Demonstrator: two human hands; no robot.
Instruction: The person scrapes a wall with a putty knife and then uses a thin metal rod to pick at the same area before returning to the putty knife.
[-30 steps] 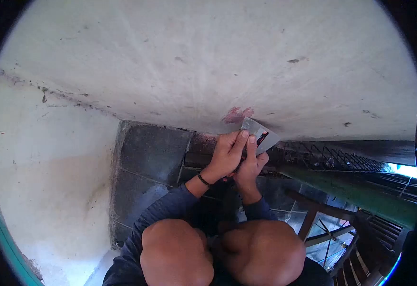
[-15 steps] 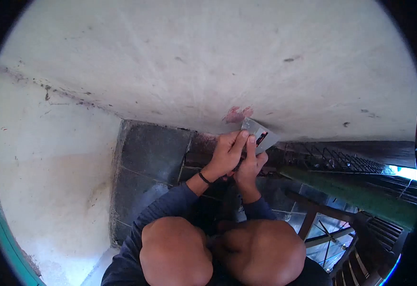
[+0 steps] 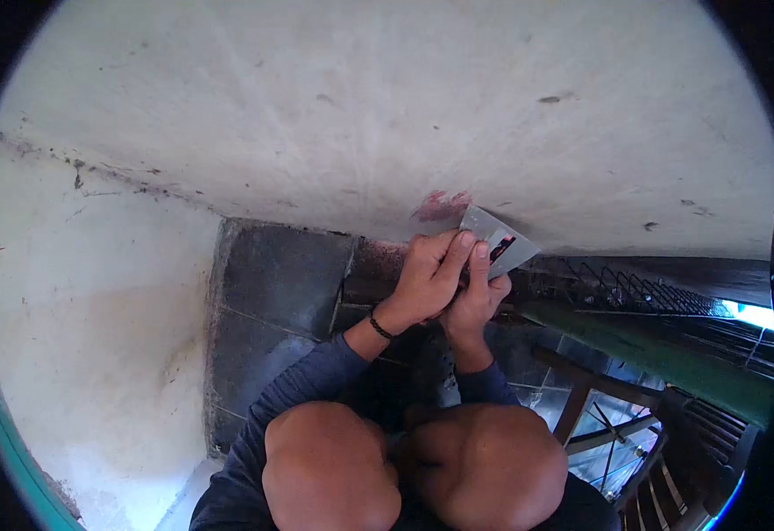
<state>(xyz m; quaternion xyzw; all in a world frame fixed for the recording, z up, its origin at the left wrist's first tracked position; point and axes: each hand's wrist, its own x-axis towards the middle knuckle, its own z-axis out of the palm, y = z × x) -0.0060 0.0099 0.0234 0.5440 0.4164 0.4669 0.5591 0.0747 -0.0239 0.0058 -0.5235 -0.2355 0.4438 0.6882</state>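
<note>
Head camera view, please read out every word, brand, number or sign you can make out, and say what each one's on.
Flat grey plate: a dark-and-red mark, possibly a printed label, too small and blurred to read.
Elsewhere: no readable words, numbers or signs.

The floor (image 3: 281,274) is laid with dark grey tiles, divided by thin joints, with grime along the left edge. A pale bluish sheen spreads over part of the left-hand tiling, and a reddish stain (image 3: 380,258) marks the far edge. At right, a dark brown slatted wooden chair (image 3: 667,409) rises above brighter, glossy tiling, its feet hard to make out.
</note>
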